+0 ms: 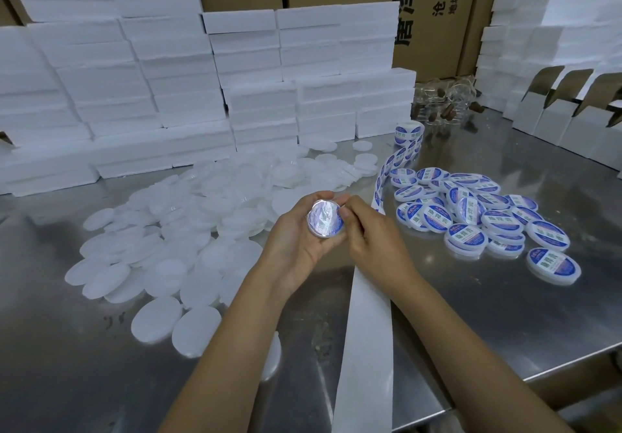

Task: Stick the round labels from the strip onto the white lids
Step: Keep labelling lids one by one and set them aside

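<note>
Head view: the left hand (pixel 304 230) is cradling one white lid (pixel 325 218) in curled fingers, its labelled face turned up toward the camera, while the right hand (pixel 365 230) is pinching at the lid's right edge, where the round label (pixel 324 217) is being laid down; whether the label is fully seated cannot be told, since glare is washing out its print. Risks, as judged from this pose: the label may be going on off-centre or creased if the right fingertips are pressing one edge before the rest is flat, and the lid may be tilting in the palm under that sideways pressure. The strip (pixel 387 176) is running from the roll (pixel 409 134) toward the right hand, and its spent backing (pixel 365 341) is trailing toward the near edge of the desk (pixel 505 314) and passing under the right forearm; a tug from that arm could be dragging the strip or toppling the roll. Both forearms are reaching forward, wrists near each other above the desk. Unlabelled lids (pixel 168 247) are lying heaped to the left, finished lids (pixel 471 217) piled to the right, and foam blocks (pixel 134 79) are standing stacked behind.
</note>
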`<state>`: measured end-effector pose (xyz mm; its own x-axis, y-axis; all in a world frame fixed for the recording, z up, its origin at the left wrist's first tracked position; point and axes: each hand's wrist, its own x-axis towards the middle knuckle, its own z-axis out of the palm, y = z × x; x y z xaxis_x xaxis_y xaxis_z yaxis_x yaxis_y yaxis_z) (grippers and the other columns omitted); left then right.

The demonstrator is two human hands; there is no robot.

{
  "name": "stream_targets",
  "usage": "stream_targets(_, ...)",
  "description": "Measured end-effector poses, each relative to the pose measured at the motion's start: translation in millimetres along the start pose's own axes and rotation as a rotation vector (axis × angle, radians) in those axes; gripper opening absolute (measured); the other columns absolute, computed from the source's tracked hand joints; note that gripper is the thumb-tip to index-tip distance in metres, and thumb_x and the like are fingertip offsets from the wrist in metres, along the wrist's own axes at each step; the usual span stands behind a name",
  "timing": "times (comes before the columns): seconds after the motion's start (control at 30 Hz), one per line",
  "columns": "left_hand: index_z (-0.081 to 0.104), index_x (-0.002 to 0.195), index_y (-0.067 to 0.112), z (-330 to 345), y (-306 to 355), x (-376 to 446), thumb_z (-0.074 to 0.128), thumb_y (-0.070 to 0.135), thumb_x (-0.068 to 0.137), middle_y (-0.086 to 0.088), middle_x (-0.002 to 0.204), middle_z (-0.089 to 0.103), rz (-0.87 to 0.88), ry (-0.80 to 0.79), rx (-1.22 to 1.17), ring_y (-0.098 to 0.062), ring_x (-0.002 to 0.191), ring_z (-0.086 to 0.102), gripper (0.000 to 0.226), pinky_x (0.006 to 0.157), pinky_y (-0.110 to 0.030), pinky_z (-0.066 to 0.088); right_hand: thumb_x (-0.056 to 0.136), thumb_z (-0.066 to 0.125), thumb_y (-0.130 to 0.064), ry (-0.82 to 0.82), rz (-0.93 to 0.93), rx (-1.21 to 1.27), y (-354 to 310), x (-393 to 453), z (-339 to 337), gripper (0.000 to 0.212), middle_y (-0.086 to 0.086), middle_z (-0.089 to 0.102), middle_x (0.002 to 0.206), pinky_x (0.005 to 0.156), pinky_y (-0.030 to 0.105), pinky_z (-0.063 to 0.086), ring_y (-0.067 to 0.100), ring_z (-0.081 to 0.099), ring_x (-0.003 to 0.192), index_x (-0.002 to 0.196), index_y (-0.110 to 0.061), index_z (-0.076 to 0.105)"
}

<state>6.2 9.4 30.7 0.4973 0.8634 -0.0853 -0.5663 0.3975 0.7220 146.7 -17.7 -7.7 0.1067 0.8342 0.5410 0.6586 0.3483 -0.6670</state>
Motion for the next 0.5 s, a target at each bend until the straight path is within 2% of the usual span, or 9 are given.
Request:
stream_targets(0.07, 0.061, 0.110, 0.001, -0.4, 0.8, 0.0, 0.047, 0.012, 0.104, -0.022, 0.122, 0.070, -0.003, -0.014, 0.000, -0.029, 0.104, 0.071, 0.018, 0.086, -0.040, 0.062, 0.103, 0.045, -0.041, -0.010, 0.028, -0.018, -1.7, -0.8, 0.8, 0.014, -0.019, 0.058, 0.074, 0.061, 0.021, 0.036, 0.001, 0.056, 0.072, 0.099, -0.034, 0.056)
stream_targets(0.13, 0.061, 0.109, 0.002, -0.1, 0.5, -0.3, 0.046, 0.012, 0.105, -0.020, 0.118, 0.072, -0.003, -0.034, 0.019, -0.031, 0.098, 0.073, 0.019, 0.083, -0.042, 0.062, 0.090, 0.049, -0.068, 0.000, 0.066, -0.116, -4.5, -2.3, 2.0, 0.027, -0.022, 0.057, 0.075, 0.058, 0.024, 0.034, -0.001, 0.055, 0.071, 0.086, -0.041, 0.044)
stream_targets(0.2, 0.061, 0.109, 0.002, 0.5, 0.0, -0.6, 0.046, 0.013, 0.104, -0.019, 0.111, 0.073, -0.009, -0.059, 0.038, -0.032, 0.094, 0.073, 0.018, 0.080, -0.043, 0.062, 0.078, 0.050, -0.081, 0.028, 0.073, -0.193, -6.8, -3.1, 3.2, 0.038, -0.027, 0.055, 0.074, 0.058, 0.022, 0.033, -0.003, 0.054, 0.071, 0.090, -0.045, 0.041)
stream_targets(0.27, 0.062, 0.108, 0.002, 1.2, 1.2, -1.2, 0.052, 0.014, 0.099, -0.018, 0.104, 0.074, -0.021, -0.089, 0.059, -0.031, 0.092, 0.073, 0.018, 0.079, -0.042, 0.062, 0.081, 0.051, -0.079, 0.061, 0.054, -0.194, -7.6, -3.0, 3.4, 0.037, -0.025, 0.054, 0.069, 0.057, 0.023, 0.033, -0.001, 0.054, 0.068, 0.088, -0.043, 0.045)
stream_targets(0.33, 0.065, 0.103, 0.002, 1.2, 3.3, -1.7, 0.060, 0.016, 0.088, -0.018, 0.099, 0.074, -0.023, -0.110, 0.075, -0.029, 0.090, 0.073, 0.022, 0.079, -0.039, 0.062, 0.087, 0.051, -0.069, 0.078, 0.041, -0.164, -7.4, -2.7, 2.5, 0.029, -0.026, 0.052, 0.068, 0.055, 0.025, 0.030, 0.001, 0.052, 0.064, 0.077, -0.044, 0.041)
stream_targets(0.4, 0.068, 0.101, 0.002, 0.0, 4.4, -1.6, 0.064, 0.018, 0.083, -0.018, 0.099, 0.073, -0.018, -0.125, 0.080, -0.028, 0.091, 0.073, 0.024, 0.079, -0.038, 0.062, 0.094, 0.050, -0.060, 0.087, 0.050, -0.134, -6.0, -2.2, 2.6, 0.032, -0.018, 0.051, 0.065, 0.054, 0.028, 0.031, 0.007, 0.050, 0.061, 0.072, -0.038, 0.040)
stream_targets(0.5, 0.064, 0.108, 0.000, -3.4, 1.3, 0.8, 0.059, 0.009, 0.090, -0.019, 0.102, 0.072, -0.012, -0.144, 0.075, -0.028, 0.096, 0.072, 0.021, 0.079, -0.038, 0.061, 0.102, 0.046, -0.044, 0.090, 0.042, -0.102, -3.2, -1.4, 1.8, 0.027, -0.009, 0.054, 0.061, 0.054, 0.032, 0.038, 0.011, 0.051, 0.059, 0.085, -0.026, 0.056)
